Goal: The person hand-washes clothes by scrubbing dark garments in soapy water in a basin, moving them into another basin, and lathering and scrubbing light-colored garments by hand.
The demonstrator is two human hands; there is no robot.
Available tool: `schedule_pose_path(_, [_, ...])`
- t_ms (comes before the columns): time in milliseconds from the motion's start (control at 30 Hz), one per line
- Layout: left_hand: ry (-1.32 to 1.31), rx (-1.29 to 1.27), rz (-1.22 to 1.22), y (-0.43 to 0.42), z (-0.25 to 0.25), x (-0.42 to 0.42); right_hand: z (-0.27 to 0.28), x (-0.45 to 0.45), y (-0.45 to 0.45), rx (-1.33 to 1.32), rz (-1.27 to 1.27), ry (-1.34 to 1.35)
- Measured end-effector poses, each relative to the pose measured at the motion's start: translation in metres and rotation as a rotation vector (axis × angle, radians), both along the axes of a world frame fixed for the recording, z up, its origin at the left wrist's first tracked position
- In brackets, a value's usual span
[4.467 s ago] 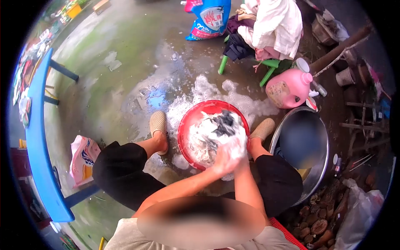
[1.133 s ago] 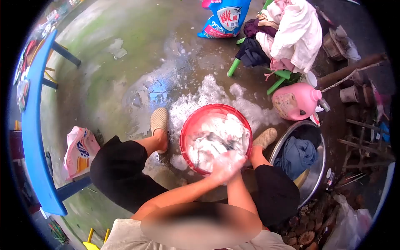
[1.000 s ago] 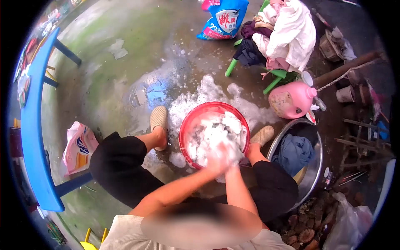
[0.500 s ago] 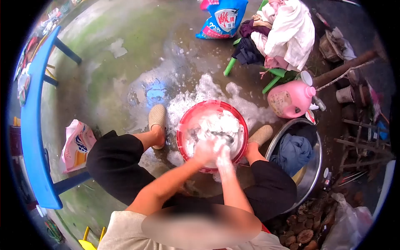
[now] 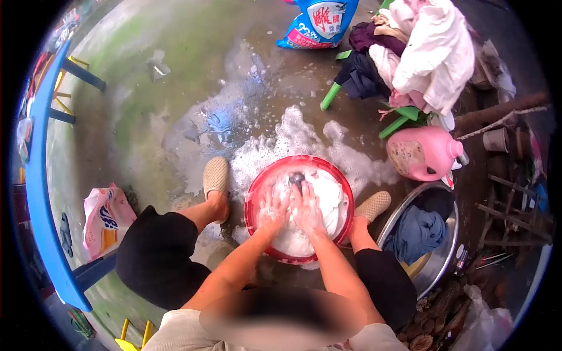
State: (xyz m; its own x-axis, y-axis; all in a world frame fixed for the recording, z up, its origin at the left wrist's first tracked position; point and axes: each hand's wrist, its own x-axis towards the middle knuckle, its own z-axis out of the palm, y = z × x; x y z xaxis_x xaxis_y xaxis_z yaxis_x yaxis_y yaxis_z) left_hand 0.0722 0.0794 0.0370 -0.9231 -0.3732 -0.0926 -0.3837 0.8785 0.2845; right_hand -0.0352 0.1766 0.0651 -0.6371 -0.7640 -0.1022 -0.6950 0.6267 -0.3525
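Note:
A red basin (image 5: 252,202) stands on the wet floor between my feet, holding white soapy cloth (image 5: 329,202) and suds. My left hand (image 5: 273,210) lies in it with fingers spread, foam on its back. Beside it, my right hand (image 5: 307,212) is likewise spread flat against the cloth, fingers pointing away from me. Just beyond the fingertips a small dark item (image 5: 297,177) pokes out of the suds; its kind is unclear. The fingertips are partly covered by foam.
Foam (image 5: 293,131) spreads over the floor behind the basin. To the right are a metal basin (image 5: 430,275) with blue cloth (image 5: 417,234), a pink jug (image 5: 418,153) and a clothes pile (image 5: 436,52) on a green stool. A blue detergent bag (image 5: 322,23) stands farther back; a blue bench (image 5: 41,193) is left.
My hands were closed together over the cloth; now they are apart and spread flat on it. The dark item shows farther back, and the view has shifted slightly.

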Motion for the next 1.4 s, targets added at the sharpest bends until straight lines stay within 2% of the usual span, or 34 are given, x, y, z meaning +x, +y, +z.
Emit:
schedule_pose_path(33, [-0.036, -0.01, 0.014, -0.001, -0.017, 0.003, -0.017, 0.008, 0.006, 0.067, 0.028, 0.003])
schedule_pose_path(100, [-0.301, 0.338, 0.073, -0.015, -0.024, -0.004, -0.055, 0.01, 0.008, 0.203, 0.075, -0.022])
schedule_pose_path(133, [-0.433, 0.512, 0.106, -0.02, -0.027, -0.008, -0.076, 0.003, 0.003, 0.162, 0.055, -0.033])
schedule_pose_path(233, [-0.783, 0.371, -0.258, -0.038, -0.038, -0.037, -0.134, -0.01, 0.0, 0.086, -0.005, -0.071])
schedule_pose_path(333, [-0.851, 0.045, -0.528, -0.024, -0.045, -0.044, -0.159, -0.014, 0.007, 0.183, -0.039, -0.201])
schedule_pose_path(367, [-0.594, 0.107, -0.344, -0.014, -0.07, -0.035, -0.159, -0.016, 0.01, 0.22, -0.055, -0.245])
schedule_pose_path(400, [-0.328, 0.161, -0.16, -0.004, -0.115, -0.022, -0.152, -0.017, 0.01, 0.25, -0.079, -0.29])
schedule_pose_path(467, [-0.168, 0.364, 0.094, -0.006, -0.14, -0.014, -0.135, -0.02, 0.009, 0.241, -0.179, -0.406])
schedule_pose_path(533, [-0.382, 0.651, 0.241, -0.023, -0.138, -0.027, -0.095, -0.022, 0.004, 0.029, -0.385, -0.601])
schedule_pose_path(567, [-0.205, 0.843, 0.597, -0.019, -0.135, -0.023, -0.069, -0.02, 0.003, -0.121, -0.507, -0.736])
schedule_pose_path(667, [0.058, 1.75, 1.026, -0.012, -0.107, -0.01, -0.002, 0.001, 0.013, -0.642, -0.919, -1.327])
schedule_pose_path(700, [0.065, 1.662, 0.947, -0.011, -0.035, -0.018, 0.014, 0.009, 0.019, -0.825, -1.049, -1.528])
schedule_pose_path(767, [0.08, 1.469, 0.807, -0.013, 0.125, -0.037, 0.03, 0.016, 0.033, -0.924, -1.181, -1.854])
schedule_pose_path(800, [0.092, 1.455, 0.68, 0.004, 0.097, -0.033, 0.036, 0.02, 0.039, -0.969, -1.198, -1.892])
schedule_pose_path(867, [0.196, 1.197, 0.405, 0.04, 0.126, -0.028, 0.038, 0.019, 0.044, -1.08, -1.139, -1.655])
schedule_pose_path(933, [0.394, 0.832, 0.266, 0.076, 0.155, -0.02, 0.041, 0.016, 0.048, -1.117, -1.069, -1.439])
schedule_pose_path(1000, [0.297, 0.469, 0.15, 0.079, 0.183, -0.013, 0.041, 0.017, 0.049, -1.066, -0.98, -1.244])
schedule_pose_path(1067, [0.103, 0.465, 0.264, 0.087, 0.037, -0.021, 0.035, 0.026, 0.046, -0.931, -0.828, -1.071])
schedule_pose_path(1100, [0.168, 0.335, 0.4, 0.073, 0.016, -0.03, 0.031, 0.032, 0.043, -0.846, -0.74, -0.988])
schedule_pose_path(1167, [0.378, 0.428, 0.505, 0.034, 0.011, -0.042, 0.031, 0.045, 0.037, -0.765, -0.63, -1.001])
schedule_pose_path(1200, [0.526, 0.652, 0.469, 0.017, 0.022, -0.04, 0.043, 0.047, 0.032, -0.774, -0.607, -1.074])
schedule_pose_path(1267, [0.564, 1.123, 0.31, 0.011, 0.053, -0.029, 0.075, 0.054, 0.022, -1.173, -0.802, -1.484])
schedule_pose_path(1300, [0.438, 1.368, 0.192, 0.023, 0.08, -0.019, 0.087, 0.057, 0.027, -1.211, -1.025, -1.605])
schedule_pose_path(1333, [0.378, 1.297, 0.29, 0.042, 0.123, -0.013, 0.08, 0.051, 0.034, -1.203, -1.1, -1.609])
schedule_pose_path(1367, [0.463, 0.792, 0.065, 0.058, 0.12, -0.002, 0.068, 0.044, 0.042, -1.182, -1.139, -1.577])
schedule_pose_path(1400, [0.535, 0.716, 0.101, 0.079, 0.135, 0.005, 0.059, 0.04, 0.049, -1.17, -1.169, -1.549])
